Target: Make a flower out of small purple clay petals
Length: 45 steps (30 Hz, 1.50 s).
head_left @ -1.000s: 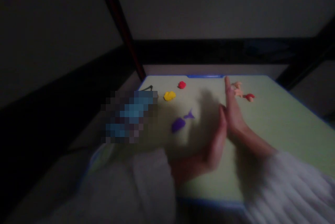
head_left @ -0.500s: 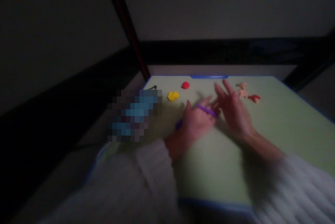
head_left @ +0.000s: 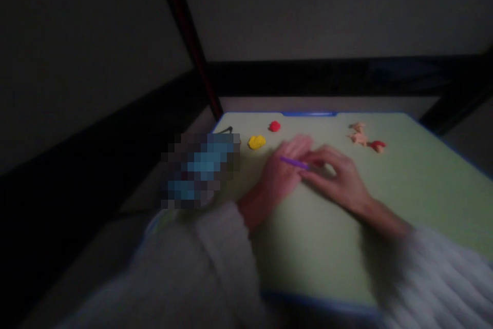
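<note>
My left hand [head_left: 278, 175] is held palm up over the table, its fingers stretched out flat. Across that palm lies a thin purple roll of modelling clay [head_left: 293, 163]. My right hand [head_left: 339, 177] pinches the roll's right end between thumb and fingertips. The purple clay pieces that lay on the table are hidden behind my left hand. Blur softens both hands.
Beyond my hands, a yellow clay lump [head_left: 257, 142] and a red clay lump [head_left: 275, 126] lie on the pale table [head_left: 319, 252]. Beige clay pieces [head_left: 359, 137] and a red-and-beige piece [head_left: 378, 146] sit at the right. A blurred-out blue object [head_left: 208, 162] is at the left.
My palms were pressed together, then parted, showing the purple roll on my left hand. My left hand turned palm up, and my right fingers came down and closed on the roll's end.
</note>
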Available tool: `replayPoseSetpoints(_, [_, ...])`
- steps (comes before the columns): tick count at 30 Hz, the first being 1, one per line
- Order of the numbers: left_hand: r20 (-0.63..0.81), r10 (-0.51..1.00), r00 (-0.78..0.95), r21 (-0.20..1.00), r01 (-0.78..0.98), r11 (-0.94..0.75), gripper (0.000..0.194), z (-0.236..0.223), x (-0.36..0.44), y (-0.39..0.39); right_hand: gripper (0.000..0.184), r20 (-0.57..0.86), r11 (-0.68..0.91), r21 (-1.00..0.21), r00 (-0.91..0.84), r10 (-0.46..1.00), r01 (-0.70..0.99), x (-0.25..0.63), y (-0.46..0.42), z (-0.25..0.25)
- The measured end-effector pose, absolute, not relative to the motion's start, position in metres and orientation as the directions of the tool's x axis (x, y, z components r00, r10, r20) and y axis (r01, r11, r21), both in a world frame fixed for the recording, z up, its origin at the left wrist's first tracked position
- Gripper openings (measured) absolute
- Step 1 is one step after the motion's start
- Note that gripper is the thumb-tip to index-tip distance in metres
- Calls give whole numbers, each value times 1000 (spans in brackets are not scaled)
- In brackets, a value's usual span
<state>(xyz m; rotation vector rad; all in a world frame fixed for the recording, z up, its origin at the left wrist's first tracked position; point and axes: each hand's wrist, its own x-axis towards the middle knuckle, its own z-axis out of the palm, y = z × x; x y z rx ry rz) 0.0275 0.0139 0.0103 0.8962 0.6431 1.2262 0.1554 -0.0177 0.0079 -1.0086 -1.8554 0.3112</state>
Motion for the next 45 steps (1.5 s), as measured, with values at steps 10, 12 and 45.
replayPoseSetpoints(10, [9, 909, 416, 861, -466, 204, 13, 3, 29, 10, 9, 652, 602, -683, -27, 758, 414, 175, -8, 12])
replayPoseSetpoints(12, [-1, 906, 424, 869, -447, 210, 11, 3, 29, 8, 8, 640, 584, -724, 41, 767, 367, 176, -6, 13])
replayPoseSetpoints(45, [-81, 837, 542, 724, -545, 423, 10, -6, 29, 20, 24, 731, 681, -463, -189, 655, 568, 177, -18, 13])
